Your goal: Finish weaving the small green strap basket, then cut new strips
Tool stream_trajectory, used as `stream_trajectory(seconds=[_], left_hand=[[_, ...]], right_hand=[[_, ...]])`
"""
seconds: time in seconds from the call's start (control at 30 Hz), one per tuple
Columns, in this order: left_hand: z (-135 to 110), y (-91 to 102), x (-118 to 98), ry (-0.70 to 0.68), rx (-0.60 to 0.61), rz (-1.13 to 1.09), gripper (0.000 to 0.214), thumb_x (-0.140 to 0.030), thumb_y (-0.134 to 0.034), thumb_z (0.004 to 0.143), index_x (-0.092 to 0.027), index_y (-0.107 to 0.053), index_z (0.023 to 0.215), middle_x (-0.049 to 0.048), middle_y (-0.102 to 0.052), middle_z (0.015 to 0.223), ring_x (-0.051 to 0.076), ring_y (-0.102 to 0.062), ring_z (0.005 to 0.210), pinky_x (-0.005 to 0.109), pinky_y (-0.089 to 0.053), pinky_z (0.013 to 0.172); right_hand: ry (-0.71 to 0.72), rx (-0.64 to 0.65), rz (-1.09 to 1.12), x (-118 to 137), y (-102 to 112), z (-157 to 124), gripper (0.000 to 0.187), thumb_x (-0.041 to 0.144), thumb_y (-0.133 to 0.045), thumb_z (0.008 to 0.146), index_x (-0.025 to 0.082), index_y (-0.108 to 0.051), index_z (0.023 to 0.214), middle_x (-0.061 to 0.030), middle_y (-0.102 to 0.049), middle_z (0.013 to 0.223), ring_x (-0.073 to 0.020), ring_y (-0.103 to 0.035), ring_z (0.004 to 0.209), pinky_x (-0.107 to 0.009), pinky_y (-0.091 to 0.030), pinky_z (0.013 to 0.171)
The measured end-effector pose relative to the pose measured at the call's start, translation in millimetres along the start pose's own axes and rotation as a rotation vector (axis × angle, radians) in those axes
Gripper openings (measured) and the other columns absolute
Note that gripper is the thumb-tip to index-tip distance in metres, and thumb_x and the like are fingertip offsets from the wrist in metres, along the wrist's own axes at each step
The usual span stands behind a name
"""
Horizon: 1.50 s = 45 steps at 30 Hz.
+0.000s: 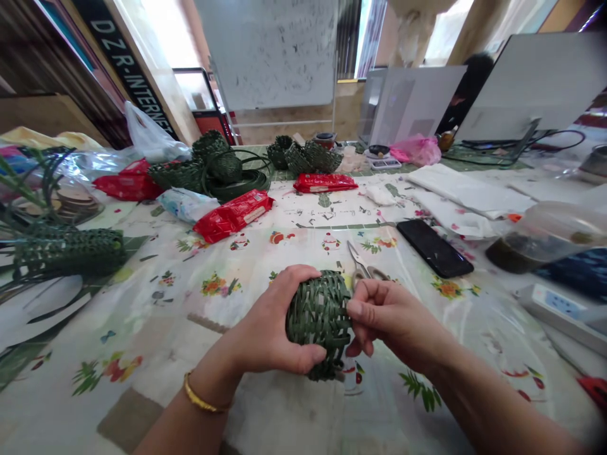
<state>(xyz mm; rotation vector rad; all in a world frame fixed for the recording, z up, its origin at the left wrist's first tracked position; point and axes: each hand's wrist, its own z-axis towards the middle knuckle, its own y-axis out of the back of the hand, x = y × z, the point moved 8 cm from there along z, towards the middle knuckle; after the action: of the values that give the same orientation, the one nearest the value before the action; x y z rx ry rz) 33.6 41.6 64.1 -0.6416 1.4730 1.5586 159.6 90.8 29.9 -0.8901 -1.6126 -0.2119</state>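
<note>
A small dark green woven basket (pixel 315 316) lies on its side above the table, its open weave of flat strips facing me. My left hand (pixel 275 325) wraps round its left side, thumb below and fingers over the top. At the basket's right edge, my right hand (pixel 379 313) pinches the strips there between thumb and forefinger; the exact strip end is hidden by the fingertips. Just behind the right hand lies a pair of scissors (pixel 363 265), blades pointing away from me.
A black phone (pixel 435 248) lies to the right, near a plastic tub of dark liquid (pixel 516 249) and a power strip (pixel 562 309). Red packets (pixel 232 215), coiled green strips (pixel 237 186) and more woven pieces (pixel 313 158) stand farther back. Another woven piece (pixel 71 249) is at left.
</note>
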Motion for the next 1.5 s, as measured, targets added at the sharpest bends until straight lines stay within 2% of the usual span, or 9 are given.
stream_trajectory(seconds=[0.13, 0.27, 0.37, 0.5, 0.7, 0.97, 1.1, 1.3, 1.5], left_hand=[[-2, 0.0, 6, -0.013, 0.064, -0.09, 0.083, -0.046, -0.073, 0.061, -0.025, -0.032, 0.129, 0.0114, -0.043, 0.13, 0.034, -0.044, 0.118, 0.05, -0.036, 0.101], [-3, 0.7, 2, -0.083, 0.065, -0.1, 0.083, -0.047, -0.074, 0.06, -0.027, -0.035, 0.13, 0.0105, -0.037, 0.135, 0.034, -0.041, 0.122, 0.048, -0.035, 0.103], [-4, 1.2, 2, -0.098, 0.065, -0.103, 0.082, -0.047, -0.074, 0.06, -0.027, -0.036, 0.13, 0.01, -0.037, 0.135, 0.034, -0.041, 0.122, 0.049, -0.035, 0.103], [-3, 2.3, 3, -0.091, 0.074, -0.117, 0.082, -0.048, -0.074, 0.06, -0.026, -0.036, 0.13, 0.0103, -0.039, 0.134, 0.034, -0.042, 0.121, 0.049, -0.034, 0.104], [-2, 3.8, -6, -0.193, 0.064, -0.084, 0.078, -0.044, -0.073, 0.059, -0.025, -0.041, 0.127, 0.01, -0.039, 0.131, 0.033, -0.039, 0.122, 0.048, -0.033, 0.105], [-3, 5.3, -6, -0.24, 0.047, -0.091, 0.076, -0.041, -0.073, 0.058, -0.027, -0.042, 0.126, 0.0096, -0.04, 0.129, 0.032, -0.04, 0.121, 0.048, -0.034, 0.104], [-3, 4.1, -7, -0.257, 0.039, -0.076, 0.076, -0.038, -0.074, 0.057, -0.027, -0.041, 0.125, 0.0095, -0.04, 0.127, 0.031, -0.04, 0.12, 0.048, -0.034, 0.104], [-1, 2.1, -6, -0.196, 0.007, 0.001, 0.076, -0.035, -0.074, 0.057, -0.028, -0.04, 0.126, 0.0094, -0.04, 0.127, 0.031, -0.04, 0.12, 0.049, -0.033, 0.104], [1, -2.2, -8, -0.272, 0.05, -0.121, 0.077, -0.043, -0.074, 0.059, -0.027, -0.041, 0.127, 0.01, -0.038, 0.131, 0.033, -0.037, 0.125, 0.049, -0.031, 0.106]], right_hand=[[0.045, 0.114, 0.09, -3, -13, 1, 0.033, 0.037, -0.072, 0.074, 0.019, -0.045, 0.073, 0.0037, -0.061, 0.047, -0.0097, -0.057, 0.041, -0.017, -0.041, 0.04], [-0.063, 0.368, 0.151, -11, -25, -4, 0.038, 0.052, -0.062, 0.079, 0.018, -0.048, 0.085, 0.0019, -0.063, 0.055, -0.0101, -0.059, 0.044, -0.019, -0.042, 0.044], [-0.111, 0.477, 0.141, -13, -25, -5, 0.039, 0.049, -0.067, 0.076, 0.017, -0.051, 0.092, -0.0013, -0.067, 0.064, -0.012, -0.062, 0.051, -0.021, -0.045, 0.048], [-0.074, 0.438, 0.108, -11, -19, 1, 0.043, 0.044, -0.077, 0.068, 0.015, -0.057, 0.092, 0.0001, -0.066, 0.061, -0.0086, -0.057, 0.048, -0.02, -0.043, 0.05], [-0.078, 0.367, 0.194, -16, -25, 1, 0.04, 0.047, -0.08, 0.061, 0.014, -0.058, 0.067, 0.005, -0.053, 0.048, -0.0058, -0.045, 0.044, -0.021, -0.039, 0.051], [-0.041, 0.288, 0.191, -20, -25, 1, 0.042, 0.048, -0.07, 0.074, 0.013, -0.056, 0.054, 0.0052, -0.045, 0.04, -0.0057, -0.039, 0.039, -0.021, -0.03, 0.045], [-0.048, 0.247, 0.172, -19, -23, 0, 0.038, 0.048, -0.073, 0.07, 0.014, -0.056, 0.061, 0.0033, -0.054, 0.045, -0.0055, -0.041, 0.038, -0.019, -0.028, 0.041], [0.044, 0.047, -0.007, -9, -9, -2, 0.034, 0.037, -0.068, 0.079, 0.015, -0.051, 0.059, 0.0028, -0.057, 0.044, -0.003, -0.038, 0.034, -0.016, -0.024, 0.035], [-0.015, 0.352, 0.205, -15, -21, -1, 0.04, 0.049, -0.074, 0.068, 0.014, -0.055, 0.068, 0.0036, -0.057, 0.045, -0.0035, -0.04, 0.035, -0.017, -0.035, 0.042]])
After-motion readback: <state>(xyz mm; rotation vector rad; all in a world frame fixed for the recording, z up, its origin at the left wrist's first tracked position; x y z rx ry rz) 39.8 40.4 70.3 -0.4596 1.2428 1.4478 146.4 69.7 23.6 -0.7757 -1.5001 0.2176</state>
